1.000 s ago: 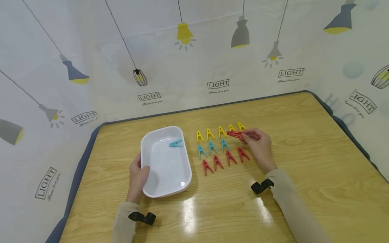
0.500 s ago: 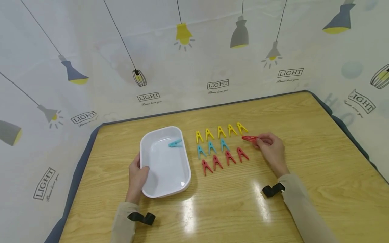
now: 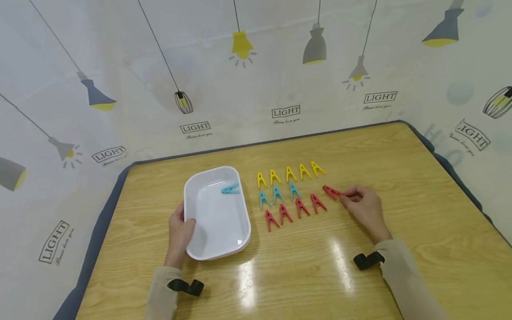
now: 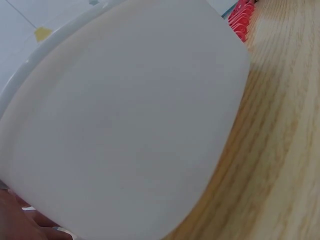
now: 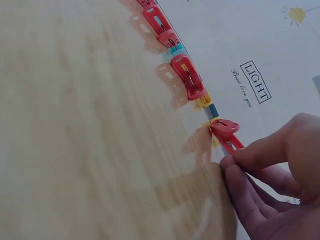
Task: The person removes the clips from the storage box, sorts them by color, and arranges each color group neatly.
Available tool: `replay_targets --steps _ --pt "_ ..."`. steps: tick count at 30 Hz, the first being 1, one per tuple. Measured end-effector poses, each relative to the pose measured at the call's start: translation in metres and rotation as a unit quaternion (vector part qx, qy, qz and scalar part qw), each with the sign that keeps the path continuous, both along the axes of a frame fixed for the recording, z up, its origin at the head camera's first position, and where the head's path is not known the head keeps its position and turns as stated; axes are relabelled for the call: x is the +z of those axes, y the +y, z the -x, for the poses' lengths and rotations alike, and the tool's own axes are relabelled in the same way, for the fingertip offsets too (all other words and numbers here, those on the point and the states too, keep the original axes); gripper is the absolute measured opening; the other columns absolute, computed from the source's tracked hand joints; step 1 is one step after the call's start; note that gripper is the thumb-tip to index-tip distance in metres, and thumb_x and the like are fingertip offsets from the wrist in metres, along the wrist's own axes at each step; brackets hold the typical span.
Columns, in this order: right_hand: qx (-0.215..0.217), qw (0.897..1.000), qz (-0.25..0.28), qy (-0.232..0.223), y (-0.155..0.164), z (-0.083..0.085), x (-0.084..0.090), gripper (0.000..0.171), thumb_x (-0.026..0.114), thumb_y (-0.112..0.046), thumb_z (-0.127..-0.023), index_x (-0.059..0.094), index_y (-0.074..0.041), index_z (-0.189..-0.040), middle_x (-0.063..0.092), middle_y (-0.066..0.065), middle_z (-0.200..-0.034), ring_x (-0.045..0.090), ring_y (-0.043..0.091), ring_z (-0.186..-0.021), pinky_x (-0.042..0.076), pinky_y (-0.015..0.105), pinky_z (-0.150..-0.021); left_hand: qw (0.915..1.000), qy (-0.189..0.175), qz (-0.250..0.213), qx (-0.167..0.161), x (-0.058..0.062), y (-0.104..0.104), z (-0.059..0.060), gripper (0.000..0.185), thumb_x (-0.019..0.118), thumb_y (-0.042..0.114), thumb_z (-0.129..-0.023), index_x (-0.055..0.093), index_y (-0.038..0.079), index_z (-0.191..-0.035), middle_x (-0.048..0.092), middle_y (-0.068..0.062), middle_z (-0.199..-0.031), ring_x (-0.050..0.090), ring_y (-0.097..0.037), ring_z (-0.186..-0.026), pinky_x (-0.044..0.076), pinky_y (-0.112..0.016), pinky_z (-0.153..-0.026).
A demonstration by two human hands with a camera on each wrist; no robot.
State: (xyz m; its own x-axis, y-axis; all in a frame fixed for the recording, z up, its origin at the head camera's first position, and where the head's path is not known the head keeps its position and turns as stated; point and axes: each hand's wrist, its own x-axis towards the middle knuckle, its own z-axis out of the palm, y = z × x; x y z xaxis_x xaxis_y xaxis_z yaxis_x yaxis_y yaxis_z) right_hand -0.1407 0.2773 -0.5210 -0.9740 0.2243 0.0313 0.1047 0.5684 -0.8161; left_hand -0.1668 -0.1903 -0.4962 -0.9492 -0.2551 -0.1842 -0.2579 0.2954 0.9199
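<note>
A wooden counter is seen against a backdrop printed with lamps. A white tray is set left of centre on the counter, and its near left rim is gripped by the left hand, thumb over the edge; in the left wrist view the tray's underside fills most of the frame. One blue peg is observed lying in the tray's far part. Right of the tray, pegs are laid in three rows: five yellow pegs farthest, three blue pegs in the middle, four red pegs nearest. A fifth red peg is pinched at its handle end between thumb and fingertips of the right hand, just beyond the right end of the red row. It is held low at the counter; contact with the surface cannot be confirmed.
</note>
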Motion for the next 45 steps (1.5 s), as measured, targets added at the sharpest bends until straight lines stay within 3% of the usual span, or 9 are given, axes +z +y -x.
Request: replay_targets --steps 7,14,17,25,34,45 --pt "0.052 0.996 -0.072 0.009 -0.003 -0.011 0.002 0.006 0.073 -0.011 -0.088 0.073 -0.005 -0.089 0.075 0.011 -0.084 0.068 0.017 -0.074 0.051 0.02 -0.063 0.9999 -0.013 -0.001 0.001 -0.001 -0.001 -0.001 0.077 0.04 -0.01 -0.079 0.032 -0.005 -0.155 0.039 -0.03 -0.156 0.041 -0.04 -0.143 0.035 -0.049 -0.12" --pt "0.067 0.994 -0.083 0.006 -0.005 -0.01 0.005 0.018 0.073 -0.016 -0.09 0.07 0.0 -0.099 0.074 0.016 -0.092 0.07 0.024 -0.081 0.056 0.027 -0.068 0.9998 -0.019 -0.005 -0.002 -0.005 -0.002 -0.003 0.077 0.04 -0.009 -0.08 0.031 -0.005 -0.156 0.039 -0.029 -0.157 0.041 -0.039 -0.142 0.035 -0.049 -0.12" --pt "0.071 0.993 -0.094 0.014 -0.008 -0.007 0.006 0.017 0.072 -0.016 -0.091 0.07 -0.001 -0.096 0.073 0.016 -0.09 0.069 0.025 -0.079 0.055 0.031 -0.068 0.9998 -0.017 -0.01 0.0 -0.004 -0.001 -0.003 0.077 0.039 -0.009 -0.08 0.031 -0.004 -0.156 0.039 -0.029 -0.157 0.041 -0.038 -0.142 0.036 -0.049 -0.119" --pt "0.048 0.993 -0.106 0.02 -0.01 -0.012 0.01 0.013 0.072 -0.014 -0.09 0.071 -0.002 -0.085 0.074 0.014 -0.081 0.068 0.022 -0.071 0.053 0.033 -0.066 0.9998 -0.02 -0.007 -0.002 -0.002 0.0 0.001 0.077 0.04 -0.009 -0.08 0.03 -0.004 -0.156 0.038 -0.029 -0.157 0.041 -0.038 -0.142 0.035 -0.049 -0.12" --pt "0.043 0.994 -0.099 0.026 -0.011 -0.017 0.008 0.015 0.073 -0.019 -0.091 0.072 -0.006 -0.083 0.074 0.01 -0.08 0.064 0.014 -0.069 0.049 0.025 -0.063 0.9999 -0.009 -0.004 0.002 -0.001 -0.002 0.0 0.077 0.04 -0.009 -0.079 0.031 -0.005 -0.155 0.04 -0.03 -0.155 0.043 -0.039 -0.141 0.036 -0.049 -0.119" --pt "0.044 0.995 -0.094 0.009 -0.005 -0.018 0.013 0.024 0.069 -0.028 -0.095 0.075 -0.005 -0.09 0.073 0.009 -0.083 0.063 0.016 -0.074 0.05 0.027 -0.066 0.9998 0.004 -0.019 0.001 0.0 0.001 0.0 0.077 0.039 -0.01 -0.078 0.033 -0.006 -0.155 0.041 -0.031 -0.154 0.044 -0.038 -0.138 0.037 -0.049 -0.118"
